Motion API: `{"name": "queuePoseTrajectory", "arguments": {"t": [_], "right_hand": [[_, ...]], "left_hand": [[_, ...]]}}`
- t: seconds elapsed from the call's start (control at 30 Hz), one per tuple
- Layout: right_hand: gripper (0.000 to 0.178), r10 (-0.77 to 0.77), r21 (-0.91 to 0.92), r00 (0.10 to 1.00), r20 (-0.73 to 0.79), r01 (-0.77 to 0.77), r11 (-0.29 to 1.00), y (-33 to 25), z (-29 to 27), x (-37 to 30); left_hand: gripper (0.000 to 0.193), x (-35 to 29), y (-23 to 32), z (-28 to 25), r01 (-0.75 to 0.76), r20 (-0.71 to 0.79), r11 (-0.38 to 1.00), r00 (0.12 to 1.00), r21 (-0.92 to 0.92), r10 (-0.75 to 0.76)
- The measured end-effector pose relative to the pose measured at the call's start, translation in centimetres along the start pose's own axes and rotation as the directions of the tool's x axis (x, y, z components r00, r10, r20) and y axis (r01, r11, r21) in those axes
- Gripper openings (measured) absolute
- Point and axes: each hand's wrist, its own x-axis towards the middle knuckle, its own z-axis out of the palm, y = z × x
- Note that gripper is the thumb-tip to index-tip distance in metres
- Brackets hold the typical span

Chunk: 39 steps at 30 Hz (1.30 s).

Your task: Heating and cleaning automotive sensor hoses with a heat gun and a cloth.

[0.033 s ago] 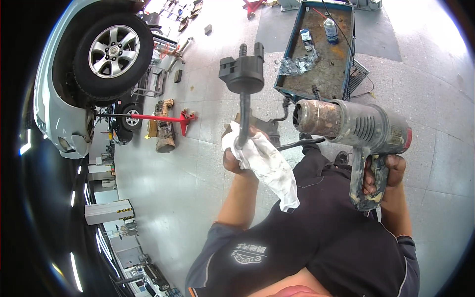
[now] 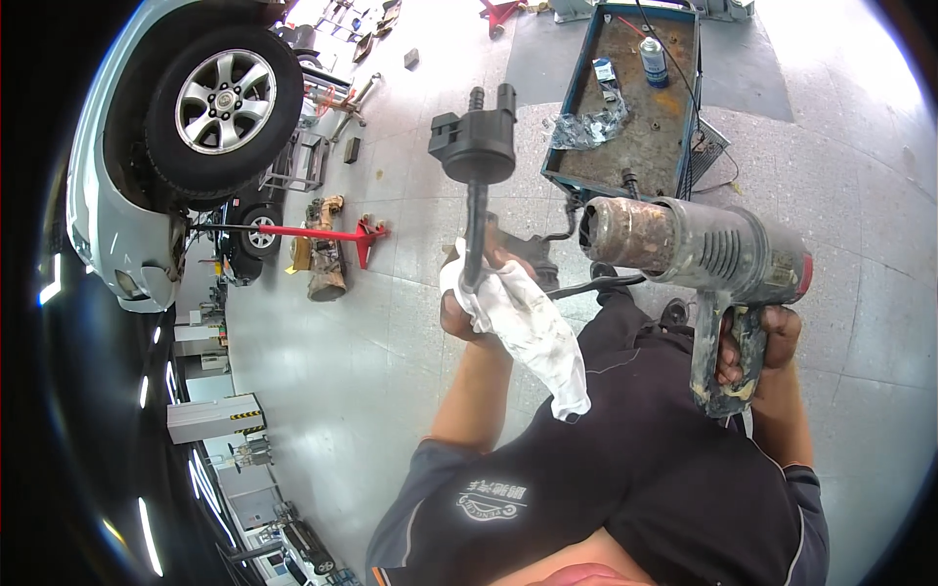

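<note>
Inside blue tray [image 2: 647,132]: can [image 2: 654,62], crumpled plastic [image 2: 592,129]. Left grip [image 2: 459,318] clamped on cloth [image 2: 532,337], right grip [image 2: 778,337] on heat gun [image 2: 728,249].

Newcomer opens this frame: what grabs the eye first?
Probably the bulky, worn heat gun in the right hand, its browned nozzle pointing left. Next, near the centre, the black fitting on a hose above the white cloth in the left hand. Then the big car wheel, upper left.

White cloth [image 2: 528,327], grey heat gun [image 2: 728,252]
</note>
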Motion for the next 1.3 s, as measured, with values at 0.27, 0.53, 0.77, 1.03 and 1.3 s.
{"name": "queuePoseTrajectory", "arguments": {"t": [0.27, 0.53, 0.77, 1.03, 1.3], "right_hand": [[0.046, -0.024, 0.037, 0.999, 0.027, 0.023, 0.999, 0.5, -0.2, 0.4], [0.047, -0.004, 0.059, 0.998, 0.056, 0.001, 0.998, 0.5, -0.3, 0.5], [0.048, -0.018, 0.024, 0.997, 0.068, 0.016, 1.0, 0.0, 0.1, 0.5], [0.05, -0.021, 0.022, 0.999, 0.035, 0.02, 1.0, -0.5, 0.3, -0.1], [0.05, -0.072, -0.244, 0.992, -0.101, 0.046, 0.969, -1.3, 1.3, -0.9]], "left_hand": [[0.059, 1.6, -1.5, 1.4, -0.048, -0.005, 0.999, 0.999, 0.021, 0.048], [0.062, 0.5, -1.3, 0.6, -0.06, -0.199, 0.997, 0.978, 0.049, 0.069], [0.058, -0.7, 0.2, -1.4, -0.021, -0.183, 0.926, 0.978, 0.376, 0.096], [0.075, -1.2, 3.7, -3.5, -0.258, 0.12, 0.227, 0.866, 0.939, 0.486], [0.048, 2.5, 9.6, 4.4, -0.316, 0.395, -0.414, 0.911, 0.854, 0.118]]}}
